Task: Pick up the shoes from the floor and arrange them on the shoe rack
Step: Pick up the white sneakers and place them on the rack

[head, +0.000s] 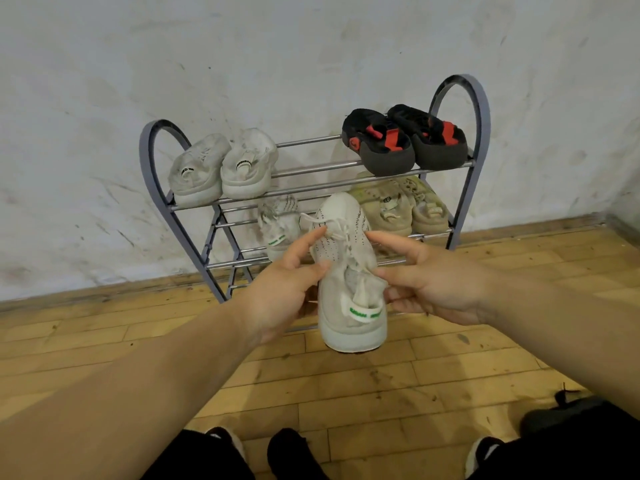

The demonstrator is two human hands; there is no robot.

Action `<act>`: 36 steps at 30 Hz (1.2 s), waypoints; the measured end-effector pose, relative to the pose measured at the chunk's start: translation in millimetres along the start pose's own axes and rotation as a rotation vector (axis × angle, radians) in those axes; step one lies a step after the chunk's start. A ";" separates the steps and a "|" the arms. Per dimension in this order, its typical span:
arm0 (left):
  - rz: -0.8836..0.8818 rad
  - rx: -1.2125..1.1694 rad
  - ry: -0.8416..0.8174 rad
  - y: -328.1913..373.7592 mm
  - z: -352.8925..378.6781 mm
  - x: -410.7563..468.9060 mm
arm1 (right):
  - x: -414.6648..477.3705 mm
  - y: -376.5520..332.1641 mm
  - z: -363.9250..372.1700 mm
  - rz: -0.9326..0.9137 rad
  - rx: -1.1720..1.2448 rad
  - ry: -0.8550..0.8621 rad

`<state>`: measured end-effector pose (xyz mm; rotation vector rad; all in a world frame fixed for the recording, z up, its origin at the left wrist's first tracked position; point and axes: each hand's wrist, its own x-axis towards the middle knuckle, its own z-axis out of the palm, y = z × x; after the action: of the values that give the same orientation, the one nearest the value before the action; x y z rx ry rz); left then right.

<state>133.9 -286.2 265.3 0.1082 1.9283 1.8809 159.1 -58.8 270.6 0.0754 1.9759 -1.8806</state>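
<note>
Both hands hold a white knit sneaker with a green heel tag in the air before the rack, toe pointing at the middle shelf. My left hand grips its left side and my right hand its right side. The grey metal shoe rack stands against the wall. Its top shelf carries a white pair on the left and a black-and-red pair on the right. The matching white sneaker and a beige pair sit on the middle shelf.
Dark shoes lie on the wooden floor near me: two at the bottom centre and black ones at the bottom right. The stained white wall rises directly behind the rack. A wall corner shows at the far right.
</note>
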 end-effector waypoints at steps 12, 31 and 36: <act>-0.107 0.045 -0.058 4.7 -47.1 -37.8 | 40.6 -3.9 47.2 0.019 0.026 -0.067; -0.050 0.141 0.327 -21.2 -183.8 45.5 | 195.9 14.8 92.2 -0.194 -0.922 0.114; -0.053 0.165 0.300 -24.7 -203.8 85.3 | 214.0 18.9 102.7 -0.253 -1.043 0.204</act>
<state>-10.4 -447.5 214.8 -0.1839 2.2598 1.7823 -4.6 -207.4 182.1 -0.3014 2.9540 -0.7566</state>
